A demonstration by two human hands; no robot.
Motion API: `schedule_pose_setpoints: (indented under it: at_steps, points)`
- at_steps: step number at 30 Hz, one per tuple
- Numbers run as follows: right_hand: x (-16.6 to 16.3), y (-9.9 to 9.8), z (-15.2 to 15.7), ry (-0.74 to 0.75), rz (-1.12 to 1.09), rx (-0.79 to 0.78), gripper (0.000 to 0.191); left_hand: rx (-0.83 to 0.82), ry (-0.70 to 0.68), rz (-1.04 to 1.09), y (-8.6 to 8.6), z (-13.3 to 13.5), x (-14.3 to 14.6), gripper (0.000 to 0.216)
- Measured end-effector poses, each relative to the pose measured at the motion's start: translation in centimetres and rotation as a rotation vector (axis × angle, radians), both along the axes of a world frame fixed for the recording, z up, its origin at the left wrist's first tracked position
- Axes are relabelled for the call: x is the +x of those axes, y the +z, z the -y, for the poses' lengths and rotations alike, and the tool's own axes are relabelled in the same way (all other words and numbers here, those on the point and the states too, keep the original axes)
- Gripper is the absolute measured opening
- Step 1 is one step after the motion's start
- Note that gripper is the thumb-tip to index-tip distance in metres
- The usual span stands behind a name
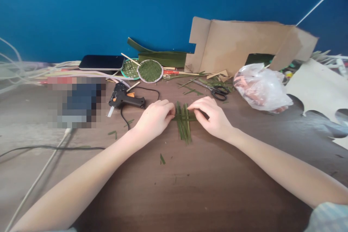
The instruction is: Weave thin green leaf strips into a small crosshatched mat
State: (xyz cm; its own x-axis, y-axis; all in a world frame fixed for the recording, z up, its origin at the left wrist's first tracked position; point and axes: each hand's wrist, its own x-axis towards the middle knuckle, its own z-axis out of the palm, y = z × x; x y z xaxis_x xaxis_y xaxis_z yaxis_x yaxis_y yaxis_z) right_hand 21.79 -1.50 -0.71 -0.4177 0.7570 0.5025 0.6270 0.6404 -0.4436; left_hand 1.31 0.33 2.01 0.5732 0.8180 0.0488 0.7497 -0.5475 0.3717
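Several green leaf strips (183, 125) lie crossed on the brown table (174, 188), some running towards me and one or two across. My left hand (154, 117) is curled at the left side of the crossed strips, fingertips pinching a crosswise strip. My right hand (210, 116) pinches the same weave from the right, fingers pressed together over the strips. Both forearms stretch across the table from the near edge.
A black glue gun (123, 98) with its cord lies left of the hands. Scissors (216, 91), a crumpled plastic bag (259, 87), cut cardboard (239, 45), two round woven leaf discs (149, 70), a dark phone (102, 62) and long green leaves (160, 57) sit farther back. Cables run along the left.
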Motion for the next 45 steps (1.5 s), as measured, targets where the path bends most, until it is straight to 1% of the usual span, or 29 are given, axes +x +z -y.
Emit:
schedule_pose_setpoints:
  at_steps: [4,7,11,14,17,20,26,30,33,37,39,40,43,45]
  points:
    - [0.2,0.0,-0.2,-0.015,-0.124,-0.018,0.028,-0.018,0.008,-0.009,0.2,-0.1,-0.1,0.014]
    - [0.5,0.1,-0.5,-0.014,-0.166,-0.046,0.03,-0.02,0.006,-0.005,0.3,-0.2,-0.2,0.014]
    - [1.1,0.3,-0.9,-0.061,-0.15,-0.075,0.026,0.003,0.01,0.016,0.3,-0.2,-0.3,0.013]
    - [1.5,0.4,-1.3,-0.106,-0.152,-0.128,0.026,0.016,-0.006,0.029,0.3,-0.2,-0.3,0.011]
    - [1.8,0.2,-1.7,-0.109,-0.138,-0.172,0.025,0.01,-0.028,0.003,0.1,-0.2,-0.3,0.007]
    - [2.0,0.0,-2.3,-0.122,-0.107,-0.159,0.022,-0.007,-0.03,-0.017,0.0,-0.1,-0.3,0.007]
    - [3.4,0.0,-3.8,-0.311,-0.191,-0.181,0.022,-0.064,-0.04,-0.06,0.5,0.0,-0.2,0.007]
    - [4.0,0.1,-4.4,-0.337,-0.188,-0.187,0.021,-0.099,-0.053,-0.061,0.9,0.2,-0.2,0.007]
    - [4.2,0.4,-4.6,-0.344,-0.134,-0.221,0.02,-0.121,-0.067,-0.063,1.0,0.3,-0.3,0.007]
    - [4.9,1.4,-4.8,-0.342,0.016,-0.262,0.013,-0.123,-0.074,-0.057,1.2,0.2,-0.6,0.005]
    - [5.6,2.0,-4.9,-0.295,0.12,-0.296,0.008,-0.123,-0.06,-0.052,1.4,0.1,-0.7,0.006]
    - [5.9,2.2,-5.0,-0.258,0.181,-0.349,0.005,-0.124,-0.05,-0.049,1.5,0.1,-0.8,0.006]
    - [6.9,2.7,-5.1,-0.144,0.339,-0.495,0.019,-0.109,-0.025,-0.03,1.9,0.0,-1.0,0.006]
    - [7.3,2.8,-5.2,-0.129,0.396,-0.534,0.027,-0.093,-0.012,-0.025,2.1,-0.1,-1.2,0.006]
